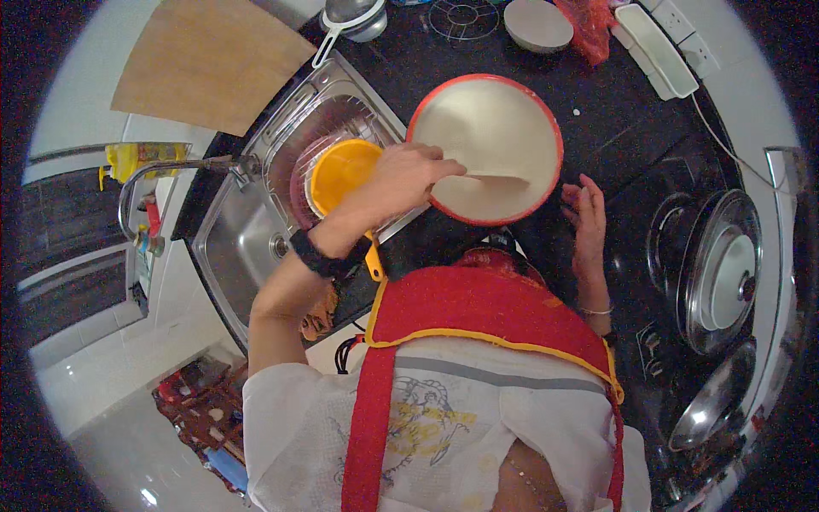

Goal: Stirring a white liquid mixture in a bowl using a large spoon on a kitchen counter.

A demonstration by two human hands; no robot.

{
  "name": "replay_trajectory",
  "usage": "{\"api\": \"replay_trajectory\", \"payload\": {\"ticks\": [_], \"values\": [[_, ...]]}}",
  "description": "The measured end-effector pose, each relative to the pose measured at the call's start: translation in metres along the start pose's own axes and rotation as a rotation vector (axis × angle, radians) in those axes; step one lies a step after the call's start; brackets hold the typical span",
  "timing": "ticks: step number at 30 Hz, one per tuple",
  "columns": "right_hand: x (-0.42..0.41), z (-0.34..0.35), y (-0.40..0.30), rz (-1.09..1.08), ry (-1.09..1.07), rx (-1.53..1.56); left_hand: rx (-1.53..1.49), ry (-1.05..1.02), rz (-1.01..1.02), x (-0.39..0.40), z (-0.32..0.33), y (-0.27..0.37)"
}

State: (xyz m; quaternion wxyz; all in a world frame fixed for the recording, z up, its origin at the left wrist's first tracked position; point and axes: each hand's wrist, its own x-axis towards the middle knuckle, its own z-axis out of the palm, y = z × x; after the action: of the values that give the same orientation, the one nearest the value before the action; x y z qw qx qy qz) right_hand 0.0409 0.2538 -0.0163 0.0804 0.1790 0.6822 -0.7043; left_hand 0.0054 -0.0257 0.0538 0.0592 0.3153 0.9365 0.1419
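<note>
My left hand (pixel 409 176) reaches over the near left rim of a large red-rimmed basin (pixel 486 121) on the dark counter. Its fingers are closed on a thin, pale, flat piece (pixel 502 180) that extends over the basin's inside; I cannot tell what it is. The basin is pale inside, and whether its contents are liquid is not clear. To the right of the basin my right hand (pixel 587 205) is held with fingers apart and nothing in it. A yellow handled bowl (pixel 345 173) sits partly behind my left hand, over the wire rack at the sink.
A steel sink (pixel 240 256) with a tap (pixel 185 165) lies left. A glass-lidded pot (pixel 726 275) stands on the stove at right. Behind the basin are a sieve (pixel 355 16), a round wire rack (pixel 464 18), a white bowl (pixel 537 24) and a red plastic bag (pixel 587 29).
</note>
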Motion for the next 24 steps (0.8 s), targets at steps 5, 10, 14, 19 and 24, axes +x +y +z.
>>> {"api": "replay_trajectory", "payload": {"ticks": [5,10,14,19,24], "values": [[0.004,0.003,-0.001,0.048,-0.012,-0.01,-0.027,-0.072,0.001,-0.014,0.003,0.004],[0.005,0.002,-0.004,0.042,-0.041,0.003,-0.017,-0.082,-0.092,-0.004,0.03,0.002],[0.007,0.001,-0.001,0.049,-0.032,0.014,0.076,0.171,-0.199,0.001,0.028,-0.009],[0.011,0.003,0.001,0.066,-0.051,0.03,0.101,0.095,-0.366,0.005,0.013,-0.012],[0.017,0.008,0.001,0.05,-0.034,0.013,-0.085,-0.047,-0.437,0.002,0.029,-0.005]]}}
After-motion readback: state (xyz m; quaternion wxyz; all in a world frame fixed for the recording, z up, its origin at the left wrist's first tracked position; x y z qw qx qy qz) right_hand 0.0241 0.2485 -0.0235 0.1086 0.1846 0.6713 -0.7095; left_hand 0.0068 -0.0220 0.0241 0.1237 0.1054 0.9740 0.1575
